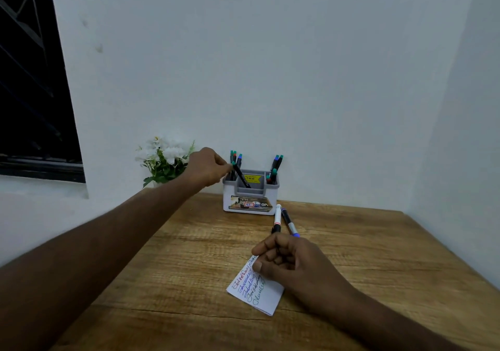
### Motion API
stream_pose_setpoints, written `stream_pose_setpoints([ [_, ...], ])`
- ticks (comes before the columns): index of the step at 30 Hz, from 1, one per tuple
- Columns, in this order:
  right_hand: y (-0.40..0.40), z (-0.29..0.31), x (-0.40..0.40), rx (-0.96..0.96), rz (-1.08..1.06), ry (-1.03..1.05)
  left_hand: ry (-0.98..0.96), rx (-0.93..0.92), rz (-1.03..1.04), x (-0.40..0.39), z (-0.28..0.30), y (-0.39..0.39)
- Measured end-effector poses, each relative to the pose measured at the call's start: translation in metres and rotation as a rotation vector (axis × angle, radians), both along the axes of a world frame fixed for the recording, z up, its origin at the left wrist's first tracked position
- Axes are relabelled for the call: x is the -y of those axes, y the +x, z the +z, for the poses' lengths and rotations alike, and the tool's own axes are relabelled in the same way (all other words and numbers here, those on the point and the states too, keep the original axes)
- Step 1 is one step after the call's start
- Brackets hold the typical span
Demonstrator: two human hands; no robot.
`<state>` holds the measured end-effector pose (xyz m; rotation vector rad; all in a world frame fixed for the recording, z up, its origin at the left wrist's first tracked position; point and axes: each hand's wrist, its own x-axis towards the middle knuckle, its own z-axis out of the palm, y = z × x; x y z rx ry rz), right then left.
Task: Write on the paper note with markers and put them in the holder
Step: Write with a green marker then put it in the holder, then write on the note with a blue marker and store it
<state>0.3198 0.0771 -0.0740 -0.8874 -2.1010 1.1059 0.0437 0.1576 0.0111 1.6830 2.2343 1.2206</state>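
A white and grey holder [250, 202] stands at the back of the wooden table against the wall, with several markers upright in its left and right compartments. My left hand [207, 168] pinches the teal-capped end of a black marker [241, 176] that leans into the holder's middle compartment. My right hand [289, 260] rests on the top of the white paper note [261, 295], which carries several lines of coloured writing, and grips a white marker [277, 219] pointing toward the holder. A blue-capped marker [290, 223] lies on the table beside it.
A small pot of white flowers [165, 161] sits left of the holder, behind my left wrist. Walls close the table [176, 269] at the back and right. A dark window [29, 80] is at the far left.
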Motion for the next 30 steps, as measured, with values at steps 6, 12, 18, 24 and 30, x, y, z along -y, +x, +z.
stream_pose_setpoints([
  [6, 0.001, 0.001, 0.002, 0.003, 0.008, 0.001, 0.296, -0.166, -0.049, 0.046, -0.01, 0.007],
  [12, 0.0, 0.003, 0.004, -0.004, 0.02, 0.04, -0.049, -0.357, -0.663, 0.121, -0.063, 0.042],
  [18, 0.015, 0.013, -0.011, 0.079, -0.226, 0.429, -0.106, -0.547, -0.77, 0.125, -0.077, 0.049],
  [24, 0.031, 0.009, -0.042, 0.544, -0.267, 0.624, -0.089, -0.511, -0.776, 0.124, -0.08, 0.046],
  [30, 0.034, 0.013, -0.042, 0.532, -0.493, 0.609, -0.042, -0.428, -0.764, 0.126, -0.076, 0.047],
])
